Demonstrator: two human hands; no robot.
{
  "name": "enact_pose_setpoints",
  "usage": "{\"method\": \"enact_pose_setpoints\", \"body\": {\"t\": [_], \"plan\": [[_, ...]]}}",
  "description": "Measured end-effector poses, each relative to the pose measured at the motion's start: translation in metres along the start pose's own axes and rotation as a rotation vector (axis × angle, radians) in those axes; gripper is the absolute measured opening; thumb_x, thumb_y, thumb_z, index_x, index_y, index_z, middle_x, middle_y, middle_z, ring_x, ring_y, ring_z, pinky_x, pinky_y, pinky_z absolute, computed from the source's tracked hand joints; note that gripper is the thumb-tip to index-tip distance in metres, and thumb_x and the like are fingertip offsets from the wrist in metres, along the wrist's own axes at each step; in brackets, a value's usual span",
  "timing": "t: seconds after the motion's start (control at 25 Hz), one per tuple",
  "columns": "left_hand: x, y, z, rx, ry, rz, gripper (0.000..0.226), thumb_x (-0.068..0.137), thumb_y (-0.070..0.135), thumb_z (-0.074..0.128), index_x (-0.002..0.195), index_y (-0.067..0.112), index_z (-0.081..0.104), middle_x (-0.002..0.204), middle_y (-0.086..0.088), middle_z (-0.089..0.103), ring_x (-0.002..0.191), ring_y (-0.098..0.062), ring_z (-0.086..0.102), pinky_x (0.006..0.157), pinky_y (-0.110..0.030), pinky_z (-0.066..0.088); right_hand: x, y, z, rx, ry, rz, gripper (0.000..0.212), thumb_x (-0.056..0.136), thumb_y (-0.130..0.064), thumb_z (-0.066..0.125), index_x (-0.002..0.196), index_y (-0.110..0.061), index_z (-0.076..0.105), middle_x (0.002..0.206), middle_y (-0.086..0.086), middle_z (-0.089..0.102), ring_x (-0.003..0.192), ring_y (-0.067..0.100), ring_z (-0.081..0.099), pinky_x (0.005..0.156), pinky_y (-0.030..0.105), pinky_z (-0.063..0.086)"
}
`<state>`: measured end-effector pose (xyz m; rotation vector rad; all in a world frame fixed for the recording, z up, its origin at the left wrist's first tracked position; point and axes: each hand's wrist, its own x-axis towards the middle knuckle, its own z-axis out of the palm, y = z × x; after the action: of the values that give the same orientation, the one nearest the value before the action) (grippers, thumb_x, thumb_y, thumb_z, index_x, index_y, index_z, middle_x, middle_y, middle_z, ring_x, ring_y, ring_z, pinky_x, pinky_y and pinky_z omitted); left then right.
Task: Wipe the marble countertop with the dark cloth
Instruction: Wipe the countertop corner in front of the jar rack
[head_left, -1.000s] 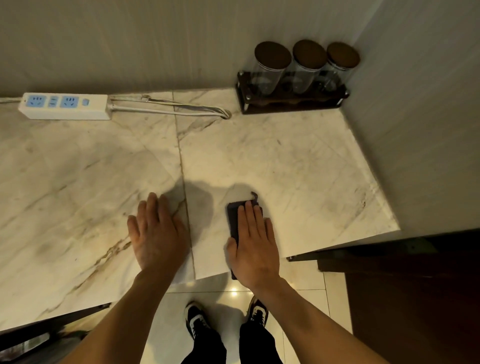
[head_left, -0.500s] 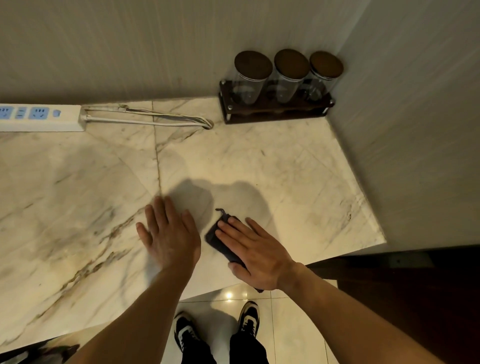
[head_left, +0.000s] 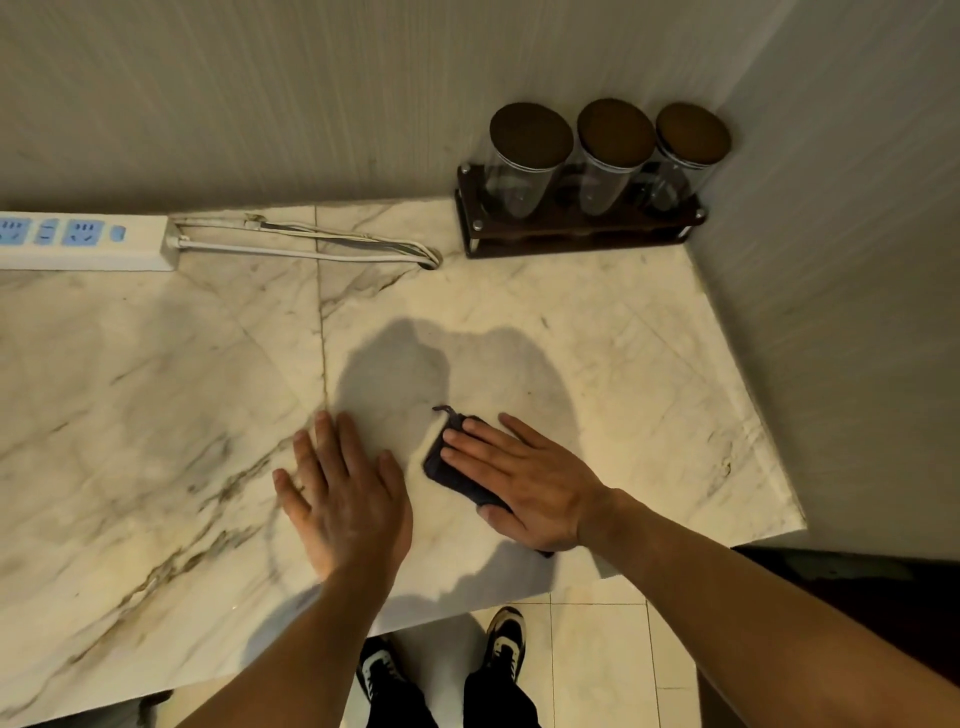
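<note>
Right hand (head_left: 524, 486) presses flat, fingers spread, on the folded dark cloth (head_left: 454, 475) atop the veined cream marble countertop (head_left: 156, 395); left hand (head_left: 345, 499) rests open beside it.

The right hand (head_left: 524, 483) presses flat on the dark cloth (head_left: 451, 474) near the marble countertop (head_left: 156, 395) edge (fingers spread); the left hand (head_left: 343, 493) lies flat beside it.

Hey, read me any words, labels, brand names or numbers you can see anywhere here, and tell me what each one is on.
No text can be read here.
Power strip: blue socket panels and a small blue button, no legible print.
Three jars with dark lids in a rack: no labels visible.
Dark cloth, marble countertop, shoes: no markings visible.
</note>
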<state>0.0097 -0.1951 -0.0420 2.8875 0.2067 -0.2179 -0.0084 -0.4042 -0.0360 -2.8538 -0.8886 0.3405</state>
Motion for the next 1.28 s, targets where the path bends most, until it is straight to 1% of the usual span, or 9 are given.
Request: {"method": "enact_pose_setpoints", "body": {"t": [0.08,0.16,0.24,0.4,0.52,0.72,0.88,1.04,1.28], "plan": [[-0.001,0.001,-0.001,0.035,0.004,0.001,0.062,0.096,0.041,0.024,0.15,0.011,0.02,0.158,-0.01,0.02,0.145,-0.03,0.014,0.115,-0.056,0.011,0.007,0.008,-0.003,0.004,0.0,0.003,0.067,0.096,-0.041,0.037,0.153,-0.019,0.011,0.161,0.0,0.007,0.148,0.015,-0.002,0.118,0.046,0.009],[-0.001,0.001,-0.001,0.045,0.034,0.008,0.06,0.095,0.038,0.028,0.147,0.007,0.029,0.155,-0.014,0.029,0.142,-0.034,0.023,0.113,-0.058,0.016,0.015,0.017,-0.005,0.003,-0.001,0.01,0.067,0.096,-0.041,0.037,0.153,-0.019,0.011,0.161,-0.001,0.006,0.147,0.014,-0.003,0.118,0.045,0.008],[-0.001,0.0,0.001,0.061,0.072,0.026,0.06,0.095,0.037,0.03,0.145,0.004,0.033,0.152,-0.017,0.033,0.139,-0.036,0.027,0.112,-0.058,0.017,0.023,0.026,-0.008,-0.005,0.002,0.016,0.067,0.095,-0.041,0.037,0.153,-0.019,0.011,0.161,-0.001,0.007,0.148,0.014,-0.002,0.118,0.044,0.008],[-0.002,-0.002,0.003,0.063,0.139,0.049,0.059,0.094,0.036,0.034,0.144,0.003,0.035,0.151,-0.018,0.035,0.139,-0.037,0.028,0.111,-0.058,0.018,0.042,0.044,-0.017,-0.009,0.006,0.035,0.067,0.095,-0.042,0.036,0.152,-0.018,0.013,0.16,-0.001,0.008,0.148,0.015,0.001,0.118,0.044,0.008],[0.0,-0.001,0.004,0.031,0.126,0.034,0.061,0.092,0.036,0.038,0.144,0.004,0.035,0.152,-0.017,0.034,0.141,-0.037,0.025,0.112,-0.059,0.016,0.055,0.055,-0.023,-0.011,0.001,0.071,0.067,0.095,-0.043,0.034,0.153,-0.018,0.01,0.161,-0.001,0.007,0.148,0.015,-0.002,0.119,0.043,0.007],[0.001,0.0,0.004,0.022,0.108,0.023,0.063,0.09,0.037,0.039,0.145,0.006,0.035,0.152,-0.017,0.035,0.14,-0.037,0.026,0.112,-0.06,0.015,0.076,0.072,-0.031,-0.007,0.029,0.153,0.066,0.095,-0.044,0.032,0.152,-0.019,0.011,0.161,0.001,0.007,0.148,0.016,0.001,0.119,0.043,0.007],[0.001,0.0,0.005,0.016,0.089,0.001,0.064,0.089,0.04,0.035,0.145,0.008,0.035,0.152,-0.015,0.035,0.141,-0.036,0.025,0.113,-0.059,0.014,0.092,0.084,-0.036,0.009,0.051,0.266,0.067,0.096,-0.046,0.03,0.153,-0.021,0.005,0.162,-0.002,0.003,0.147,0.013,-0.003,0.119,0.042,0.006],[0.003,-0.001,0.006,0.031,0.071,-0.003,0.065,0.09,0.042,0.031,0.146,0.009,0.033,0.153,-0.013,0.033,0.142,-0.034,0.023,0.114,-0.057,0.013,0.104,0.088,-0.04,0.057,0.081,0.397,0.065,0.097,-0.044,0.028,0.153,-0.02,0.004,0.162,-0.003,0.0,0.147,0.012,-0.006,0.119,0.043,0.004],[0.003,-0.001,0.005,0.039,0.08,-0.007,0.065,0.089,0.043,0.032,0.145,0.01,0.035,0.153,-0.013,0.035,0.142,-0.033,0.023,0.114,-0.056,0.013,0.119,0.079,-0.038,0.139,0.162,0.702,0.065,0.097,-0.044,0.024,0.153,-0.021,-0.001,0.162,-0.002,-0.003,0.147,0.015,-0.007,0.119,0.042,-0.001]]}}
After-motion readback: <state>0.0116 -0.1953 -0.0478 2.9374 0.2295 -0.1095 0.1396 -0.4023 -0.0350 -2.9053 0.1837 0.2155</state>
